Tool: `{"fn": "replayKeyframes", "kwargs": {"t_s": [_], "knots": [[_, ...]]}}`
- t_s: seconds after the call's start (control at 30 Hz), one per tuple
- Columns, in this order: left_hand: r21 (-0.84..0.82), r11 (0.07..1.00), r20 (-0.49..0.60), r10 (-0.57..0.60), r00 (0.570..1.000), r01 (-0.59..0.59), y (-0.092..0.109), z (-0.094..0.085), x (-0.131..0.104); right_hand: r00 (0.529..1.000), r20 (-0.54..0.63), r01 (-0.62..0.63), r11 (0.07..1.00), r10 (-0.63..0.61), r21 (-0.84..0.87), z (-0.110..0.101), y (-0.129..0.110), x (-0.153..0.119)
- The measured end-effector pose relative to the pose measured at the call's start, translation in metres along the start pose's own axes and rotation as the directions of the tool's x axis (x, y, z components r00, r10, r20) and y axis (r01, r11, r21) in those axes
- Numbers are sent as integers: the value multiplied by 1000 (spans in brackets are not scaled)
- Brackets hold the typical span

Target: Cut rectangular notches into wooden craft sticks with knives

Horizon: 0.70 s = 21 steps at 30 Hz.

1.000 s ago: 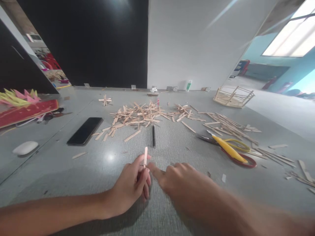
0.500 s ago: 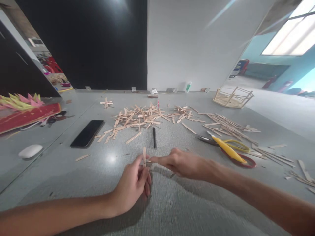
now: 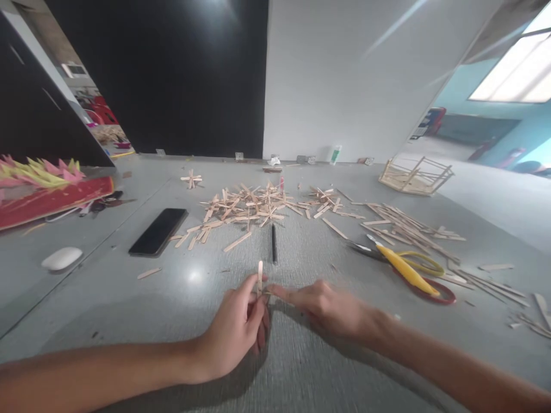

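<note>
Left hand [image 3: 239, 321]: one, fingers closed about a small wooden stick [image 3: 260, 277], standing upright. Right hand [image 3: 329, 304]: one, at four o'clock of that stick, index finger extended close beside it, any grip not tellable. Table [image 3: 181, 304]: black pen [image 3: 274, 244] at one o'clock, phone [image 3: 158, 232] at ten, loose stick pile [image 3: 245, 205] at twelve, yellow-handled tool [image 3: 408, 272] at three.

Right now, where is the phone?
In the head view, the phone lies left on the table, between the white oval and the heaped sticks.
</note>
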State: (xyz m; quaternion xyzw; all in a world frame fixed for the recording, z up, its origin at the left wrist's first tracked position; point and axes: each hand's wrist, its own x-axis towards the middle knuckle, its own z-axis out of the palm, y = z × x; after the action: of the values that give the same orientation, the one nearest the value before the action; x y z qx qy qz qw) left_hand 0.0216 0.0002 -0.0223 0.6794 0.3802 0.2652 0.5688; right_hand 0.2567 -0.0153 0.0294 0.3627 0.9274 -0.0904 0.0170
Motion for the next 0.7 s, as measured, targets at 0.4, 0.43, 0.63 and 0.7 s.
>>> {"fn": "replayKeyframes", "kwargs": {"t_s": [0.4, 0.43, 0.63, 0.7], "knots": [[-2, 999, -22, 39, 999, -39, -3, 1, -1, 1000, -13, -3, 998, 2, -66, 5, -4, 4], [0, 999, -26, 37, 999, -37, -3, 1, -1, 1000, -10, 6, 998, -7, -62, 6, -2, 3], [-16, 999, -6, 47, 999, -47, -4, 1, -1, 987, -81, -146, 980, 135, -133, -18, -32, 4], [-13, 999, 0, 49, 999, -49, -2, 0, -1, 989, -65, -138, 986, 132, -99, -24, -27, 6]]}}
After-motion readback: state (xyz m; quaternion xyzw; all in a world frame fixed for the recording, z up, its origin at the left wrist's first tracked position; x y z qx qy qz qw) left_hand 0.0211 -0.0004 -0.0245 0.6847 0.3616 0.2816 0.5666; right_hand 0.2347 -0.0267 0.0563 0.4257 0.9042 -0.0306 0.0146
